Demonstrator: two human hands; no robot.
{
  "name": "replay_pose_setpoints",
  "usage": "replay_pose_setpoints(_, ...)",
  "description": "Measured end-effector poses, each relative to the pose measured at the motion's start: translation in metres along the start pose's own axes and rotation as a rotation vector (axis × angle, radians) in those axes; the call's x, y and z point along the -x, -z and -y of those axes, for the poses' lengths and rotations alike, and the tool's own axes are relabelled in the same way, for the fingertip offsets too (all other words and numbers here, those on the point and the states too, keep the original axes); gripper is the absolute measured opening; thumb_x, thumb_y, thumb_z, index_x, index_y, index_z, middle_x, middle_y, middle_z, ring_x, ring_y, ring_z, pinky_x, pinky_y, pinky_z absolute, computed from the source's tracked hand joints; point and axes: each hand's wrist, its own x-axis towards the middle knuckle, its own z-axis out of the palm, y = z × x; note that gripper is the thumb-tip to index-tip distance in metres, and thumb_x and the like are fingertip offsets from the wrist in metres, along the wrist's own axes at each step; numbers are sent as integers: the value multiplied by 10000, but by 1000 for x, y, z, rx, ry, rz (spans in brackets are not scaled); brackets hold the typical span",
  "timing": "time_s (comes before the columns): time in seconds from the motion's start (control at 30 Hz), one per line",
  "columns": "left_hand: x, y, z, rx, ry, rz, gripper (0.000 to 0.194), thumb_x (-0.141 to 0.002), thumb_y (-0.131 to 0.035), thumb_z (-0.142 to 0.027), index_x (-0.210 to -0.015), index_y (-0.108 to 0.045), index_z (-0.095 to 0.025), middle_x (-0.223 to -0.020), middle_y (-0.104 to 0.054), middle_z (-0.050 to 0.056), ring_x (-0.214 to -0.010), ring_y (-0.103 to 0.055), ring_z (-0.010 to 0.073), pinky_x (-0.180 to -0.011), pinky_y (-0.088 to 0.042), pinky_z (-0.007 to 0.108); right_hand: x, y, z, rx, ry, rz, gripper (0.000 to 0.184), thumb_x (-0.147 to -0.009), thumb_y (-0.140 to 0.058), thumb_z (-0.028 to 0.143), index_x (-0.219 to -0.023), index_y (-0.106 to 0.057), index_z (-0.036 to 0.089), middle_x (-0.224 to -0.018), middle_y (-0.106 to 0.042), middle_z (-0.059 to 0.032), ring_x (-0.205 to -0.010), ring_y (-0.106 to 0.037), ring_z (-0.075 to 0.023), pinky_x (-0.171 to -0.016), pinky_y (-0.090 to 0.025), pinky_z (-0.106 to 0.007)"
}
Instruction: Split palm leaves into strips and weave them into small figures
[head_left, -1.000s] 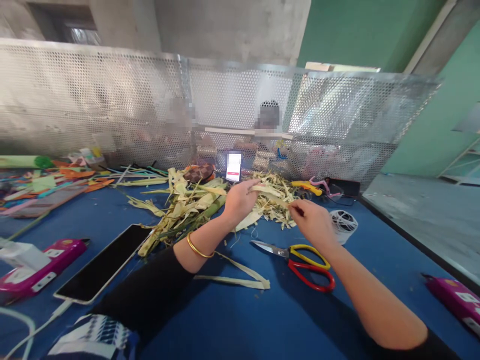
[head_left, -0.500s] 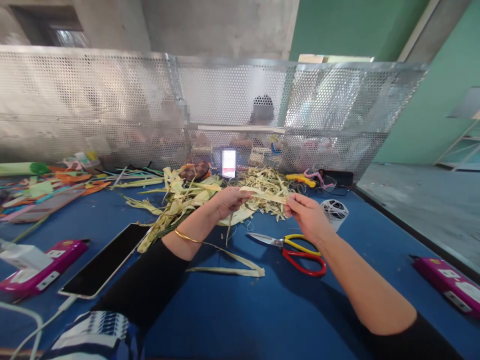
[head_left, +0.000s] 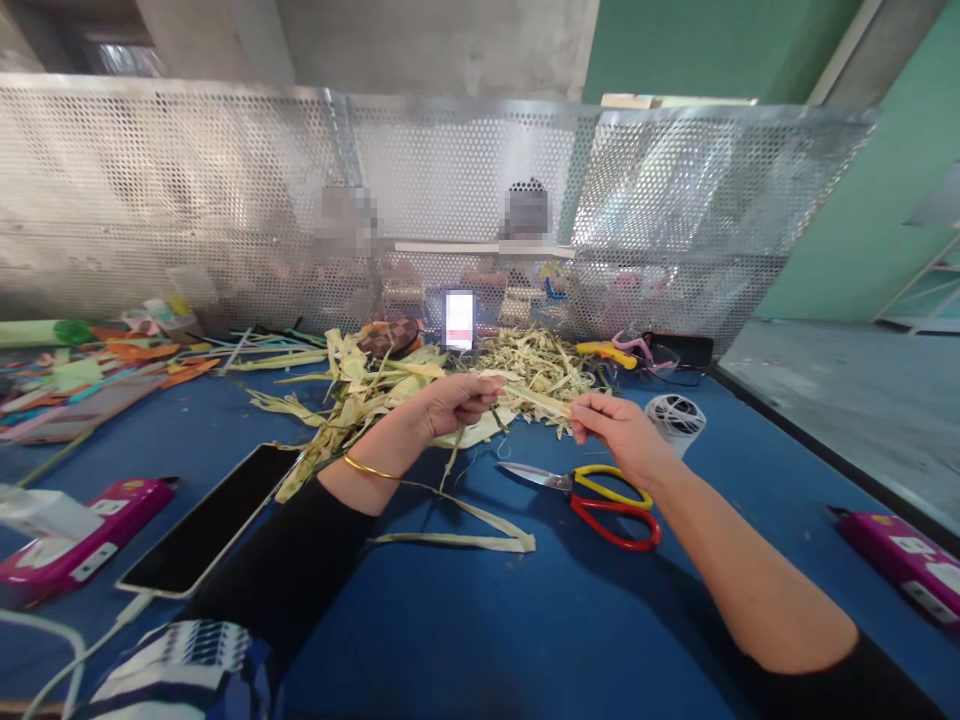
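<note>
Between my two hands a pale strip of dried corn husk (head_left: pixel 541 401) is stretched out. My left hand (head_left: pixel 459 402) pinches its left end, and my right hand (head_left: pixel 609 422) pinches the right end. Below my left hand, a long folded husk strip (head_left: pixel 480 541) trails over the blue table. Open-bladed scissors (head_left: pixel 574 487) with one yellow and one red handle lie beneath my right hand. Behind my left forearm is a heap of whole husks (head_left: pixel 352 400); a pile of shredded husk (head_left: pixel 536 360) lies behind the held strip.
A charging phone (head_left: pixel 214 525) and a magenta power strip (head_left: pixel 90 535) lie at left; another power strip (head_left: pixel 900 560) is far right. A ball of white string (head_left: pixel 676 420) stands beside my right wrist. A perforated metal screen (head_left: pixel 465 160) runs behind, with people beyond it.
The strip between my hands has turned narrower and slants down to the right, where it was broader and looser before. Both hands keep their pinch; the view has shifted slightly.
</note>
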Motion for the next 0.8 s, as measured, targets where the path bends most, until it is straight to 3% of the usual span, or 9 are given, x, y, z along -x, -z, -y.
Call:
replay_pose_setpoints(0.1,-1,0,0,-39,-40,-104,244,-746,-656,-229,-601,-466,-180,-486,-250,-78,-407,-135,36,-415,-41,228,-2,2,-4,-45,-49,-51,290,-656,-712,432,-622,-608,163,-560,-555,27,-513,-490,-97,-550,-404,-252)
replay_pose_setpoints(0.23,-3,4,-3,-56,-226,-370,140,-734,-689,-225,-771,-563,-177,-520,-260,-80,-428,-137,37,-439,-49,256,-11,16,-18,-264,-121,-368,298,-541,-793,374,-691,-637,169,-548,-580,22,-487,-517,-105,-490,-427,-250)
replay_pose_setpoints(0.33,-2,4,-5,-40,-292,-483,148,-753,-652,-221,-882,-595,-175,-537,-263,-73,-436,-147,42,-450,-63,269,-17,28,-30,-330,-124,-501,297,-530,-793,357,-706,-617,196,-567,-599,25,-490,-549,-110,-472,-458,-246)
replay_pose_setpoints(0.4,1,0,-5,-47,-235,-450,165,-745,-646,-232,-894,-611,-170,-528,-241,-76,-434,-144,47,-456,-64,272,-20,33,-37,-350,-131,-546,283,-528,-792,338,-699,-613,201,-573,-610,18,-495,-567,-114,-458,-470,-242)
replay_pose_setpoints(0.53,9,-14,-7,-71,-72,-244,170,-700,-638,-192,-863,-648,-144,-516,-276,-66,-438,-150,57,-453,-64,270,-25,36,-49,-352,-144,-578,253,-536,-786,304,-686,-614,196,-563,-621,8,-475,-578,-121,-433,-477,-240)
replay_pose_setpoints(0.63,14,-22,-10,-97,8,-127,73,-711,-614,-195,-729,-643,-130,-505,-333,-40,-445,-167,65,-436,-78,268,-32,38,-55,-345,-146,-598,245,-544,-784,294,-668,-598,193,-539,-608,15,-463,-580,-122,-424,-473,-237)
replay_pose_setpoints(0.8,16,-29,-7,-189,-46,-98,236,-788,-583,-308,-617,-595,-147,-529,-376,-26,-440,-197,59,-424,-103,246,-35,32,-49,-358,-139,-550,322,-559,-792,263,-801,-589,197,-728,-691,-21,-625,-672,-167,-562,-541,-280)
